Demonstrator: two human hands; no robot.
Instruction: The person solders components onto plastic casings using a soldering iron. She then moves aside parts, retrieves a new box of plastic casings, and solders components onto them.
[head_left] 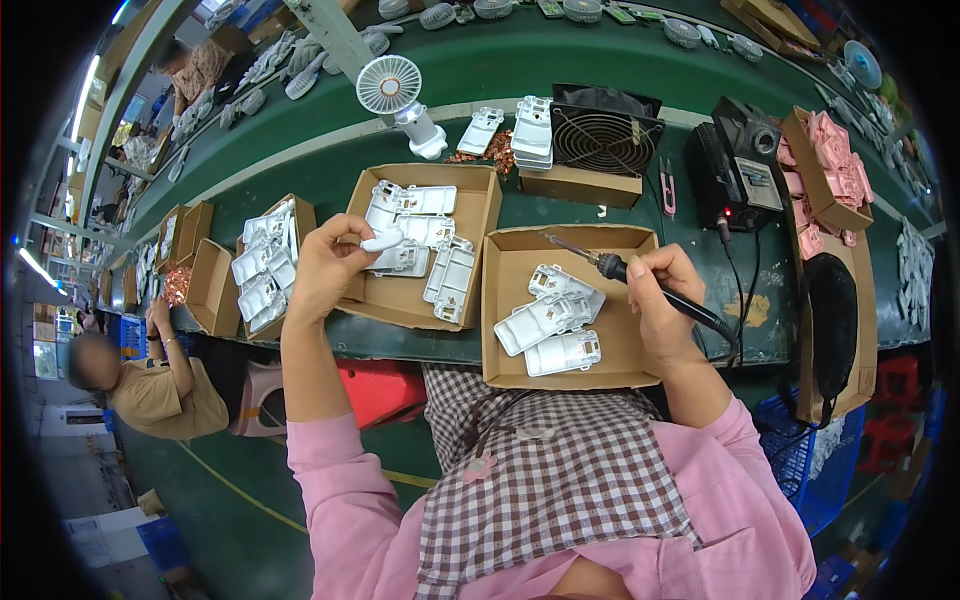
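My right hand [668,300] grips a soldering iron [612,268] by its black handle, the thin tip pointing up and left above a cardboard box [504,285]. Several white plastic housings [545,322] lie loosely piled in that box. My left hand [330,265] pinches a small white rounded piece [381,241]; what it is exactly I cannot make out. Beneath it stands a second cardboard box [474,205], holding more white plastic housings [452,275] with small metal contacts. The iron's tip and the white piece are apart.
Behind the boxes stand a black fan [607,137], stacked white housings [532,130] and a small white fan [392,90]. Pink tweezers [667,187], a black soldering station [745,185] and pink parts [835,165] are on the right. Another person [165,390] sits at the left.
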